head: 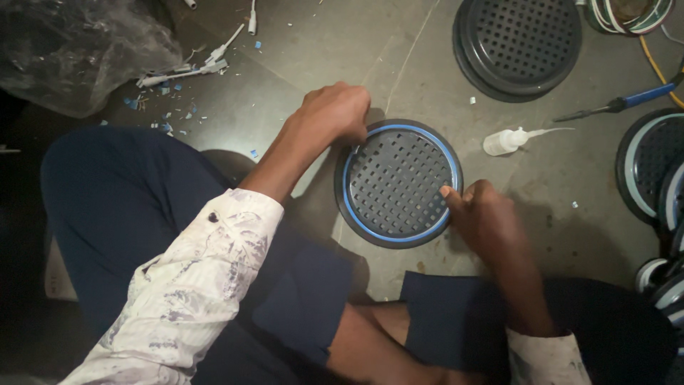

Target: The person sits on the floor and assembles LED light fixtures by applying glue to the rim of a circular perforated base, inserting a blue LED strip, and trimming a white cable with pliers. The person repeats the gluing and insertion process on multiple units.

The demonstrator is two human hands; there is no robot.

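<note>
**Both hands on the round grille**

The grille (397, 184) lies flat on the floor (299, 93), right between both hands. Left hand (333, 113) curls over its upper-left rim, fingertips tucked under and hidden, so can't tell if they pinch anything. Right hand (484, 214) is blurry; one finger presses the blue ring (349, 196) at the right edge. Glue bottle (507, 140) sits just beyond that hand.

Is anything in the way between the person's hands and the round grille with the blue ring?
Nothing visible. The left hand already rests on the upper-left rim of the round grille, and the right hand presses a fingertip on the blue ring at its right edge.
</note>
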